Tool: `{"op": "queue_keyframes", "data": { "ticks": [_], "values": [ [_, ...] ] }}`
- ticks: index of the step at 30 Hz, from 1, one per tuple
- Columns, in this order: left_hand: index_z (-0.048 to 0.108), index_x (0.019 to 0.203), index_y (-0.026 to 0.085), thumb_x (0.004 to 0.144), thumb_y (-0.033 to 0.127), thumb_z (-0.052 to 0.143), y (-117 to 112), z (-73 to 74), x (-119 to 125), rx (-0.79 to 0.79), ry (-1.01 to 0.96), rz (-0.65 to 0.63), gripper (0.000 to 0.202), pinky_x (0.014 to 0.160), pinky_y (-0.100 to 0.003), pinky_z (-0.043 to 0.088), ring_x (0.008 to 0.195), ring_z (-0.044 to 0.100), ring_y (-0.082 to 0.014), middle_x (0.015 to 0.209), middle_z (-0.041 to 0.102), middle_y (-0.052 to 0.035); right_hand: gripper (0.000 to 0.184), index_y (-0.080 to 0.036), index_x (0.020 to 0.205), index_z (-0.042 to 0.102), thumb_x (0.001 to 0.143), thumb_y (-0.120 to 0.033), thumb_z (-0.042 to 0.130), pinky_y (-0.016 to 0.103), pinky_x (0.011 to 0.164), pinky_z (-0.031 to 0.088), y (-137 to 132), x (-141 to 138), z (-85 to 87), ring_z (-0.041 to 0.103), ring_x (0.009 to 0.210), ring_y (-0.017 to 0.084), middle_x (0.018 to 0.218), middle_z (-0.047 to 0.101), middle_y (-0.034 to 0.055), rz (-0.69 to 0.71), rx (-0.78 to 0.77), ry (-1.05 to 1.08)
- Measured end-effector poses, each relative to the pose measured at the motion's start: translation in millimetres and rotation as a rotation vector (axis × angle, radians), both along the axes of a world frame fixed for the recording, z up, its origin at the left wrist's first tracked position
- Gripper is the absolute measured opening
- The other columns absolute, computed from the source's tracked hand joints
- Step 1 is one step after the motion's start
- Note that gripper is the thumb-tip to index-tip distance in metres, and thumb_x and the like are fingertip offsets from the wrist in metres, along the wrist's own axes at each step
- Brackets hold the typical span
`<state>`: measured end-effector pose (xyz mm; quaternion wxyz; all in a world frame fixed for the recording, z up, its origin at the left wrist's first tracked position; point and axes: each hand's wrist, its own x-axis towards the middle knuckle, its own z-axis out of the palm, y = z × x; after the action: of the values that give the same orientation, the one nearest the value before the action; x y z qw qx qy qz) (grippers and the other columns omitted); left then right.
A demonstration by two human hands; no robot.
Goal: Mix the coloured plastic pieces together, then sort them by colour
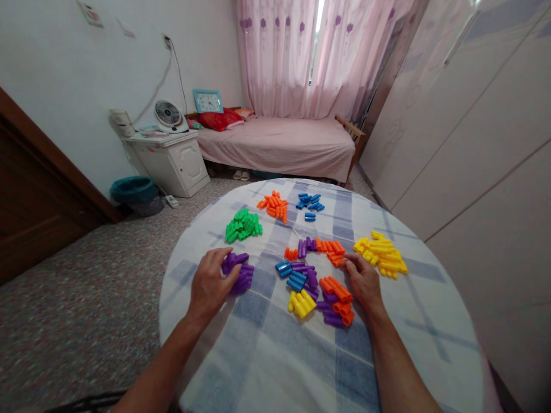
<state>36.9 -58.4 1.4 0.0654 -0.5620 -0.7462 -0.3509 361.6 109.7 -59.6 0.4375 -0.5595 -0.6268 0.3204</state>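
My left hand (213, 281) rests at a pile of purple plastic tube pieces (243, 278), its thumb and fingers apart along the pile's near side. My right hand (364, 281) has its fingertips closed at the edge of an orange plastic tube piece (336, 259), at the right of a ring of joined-looking pieces. In that ring lie more orange pieces (336, 288), purple pieces (310, 278), blue pieces (297, 280) and yellow pieces (303, 304). The tips of my right fingers are partly hidden.
A green pile (243, 225), an orange pile (274, 206), a blue pile (310, 202) and a yellow pile (382, 255) surround the ring on the round table (413, 355) with its checked cloth. Beyond stand a bed (279, 140), a white cabinet (181, 163) and a bin (138, 195).
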Motion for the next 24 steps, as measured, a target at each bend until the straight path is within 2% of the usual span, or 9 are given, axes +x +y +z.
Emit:
{"op": "queue_keyframes", "data": {
  "ticks": [3, 6, 9, 12, 14, 18, 20, 21, 24],
  "values": [
    [0.057, 0.112, 0.016, 0.083, 0.042, 0.050, -6.2, -17.9, -19.9, -0.054, -0.112, 0.080, 0.039, 0.091, -0.042, 0.048, 0.097, 0.058, -0.0247, 0.106, 0.059, -0.0100, 0.034, -0.019, 0.099, 0.064, 0.076, -0.040, 0.050, 0.036, 0.078, 0.047, -0.2, -0.7, -0.1, 0.065, 0.078, 0.021, 0.080, 0.070, 0.0042, 0.001, -0.002, 0.005],
    [0.055, 0.116, 0.016, 0.088, 0.044, 0.043, -8.6, -37.9, -20.6, -0.090, -0.190, 0.026, 0.041, 0.097, -0.045, 0.045, 0.106, 0.056, -0.0255, 0.113, 0.059, -0.0113, 0.033, -0.019, 0.099, 0.064, 0.076, -0.039, 0.049, 0.036, 0.077, 0.048, -1.0, -1.3, 1.3, 0.065, 0.078, 0.021, 0.079, 0.070, 0.0042, 0.010, 0.005, 0.006],
    [0.048, 0.126, 0.018, 0.092, 0.041, 0.038, -9.0, -45.1, -13.8, -0.074, -0.207, -0.017, 0.042, 0.105, -0.047, 0.039, 0.120, 0.050, -0.0245, 0.126, 0.053, -0.0115, 0.032, -0.019, 0.097, 0.064, 0.077, -0.038, 0.049, 0.035, 0.075, 0.048, -1.4, -1.7, 2.0, 0.064, 0.077, 0.021, 0.080, 0.070, 0.0046, 0.009, 0.013, -0.010],
    [0.047, 0.126, 0.018, 0.090, 0.040, 0.041, -6.6, -33.6, -4.4, 0.009, -0.129, 0.022, 0.043, 0.109, -0.049, 0.033, 0.128, 0.042, -0.0265, 0.132, 0.048, -0.0126, 0.032, -0.018, 0.097, 0.064, 0.077, -0.039, 0.049, 0.035, 0.075, 0.048, -0.7, -2.0, 0.9, 0.064, 0.078, 0.021, 0.083, 0.070, 0.0053, 0.022, 0.036, 0.004],
    [0.051, 0.122, 0.018, 0.088, 0.038, 0.046, -1.4, -18.7, 8.0, 0.067, -0.066, -0.029, 0.040, 0.109, -0.049, 0.033, 0.127, 0.042, -0.0267, 0.132, 0.049, -0.0122, 0.032, -0.018, 0.097, 0.063, 0.077, -0.039, 0.049, 0.035, 0.075, 0.048, 0.6, -1.7, -1.2, 0.064, 0.078, 0.021, 0.084, 0.070, 0.0055, 0.031, 0.038, 0.026],
    [0.057, 0.114, 0.021, 0.086, 0.027, 0.050, 22.4, 5.4, 53.5, -0.026, -0.070, -0.450, 0.029, 0.104, -0.040, 0.039, 0.120, 0.049, -0.0209, 0.122, 0.057, -0.0073, 0.031, -0.019, 0.097, 0.064, 0.077, -0.039, 0.050, 0.035, 0.075, 0.049, 4.5, 0.4, -7.2, 0.064, 0.078, 0.021, 0.083, 0.070, 0.0051, 0.031, 0.030, 0.033],
    [0.058, 0.113, 0.021, 0.084, 0.026, 0.055, 39.2, 7.2, 79.9, -0.084, -0.082, -0.581, 0.030, 0.102, -0.037, 0.040, 0.115, 0.051, -0.0204, 0.118, 0.059, -0.0070, 0.031, -0.019, 0.098, 0.064, 0.077, -0.039, 0.050, 0.035, 0.075, 0.049, 5.9, 1.4, -9.6, 0.064, 0.078, 0.021, 0.084, 0.070, 0.0052, 0.028, 0.036, 0.030],
    [0.059, 0.113, 0.021, 0.081, 0.028, 0.059, 47.5, 5.7, 91.8, -0.113, -0.073, -0.599, 0.032, 0.100, -0.037, 0.041, 0.113, 0.052, -0.0212, 0.116, 0.060, -0.0071, 0.032, -0.019, 0.098, 0.064, 0.077, -0.039, 0.050, 0.035, 0.075, 0.049, 6.1, 1.7, -10.2, 0.064, 0.079, 0.021, 0.083, 0.070, 0.0052, 0.028, 0.038, 0.030],
    [0.061, 0.108, 0.020, 0.074, 0.032, 0.067, 67.7, -2.7, 119.1, -0.205, 0.005, -0.552, 0.037, 0.093, -0.039, 0.043, 0.105, 0.053, -0.0240, 0.107, 0.061, -0.0075, 0.032, -0.019, 0.099, 0.064, 0.078, -0.039, 0.050, 0.035, 0.075, 0.049, 5.3, 1.7, -9.7, 0.065, 0.078, 0.021, 0.082, 0.070, 0.0051, 0.031, 0.041, 0.033]
  ]
}}
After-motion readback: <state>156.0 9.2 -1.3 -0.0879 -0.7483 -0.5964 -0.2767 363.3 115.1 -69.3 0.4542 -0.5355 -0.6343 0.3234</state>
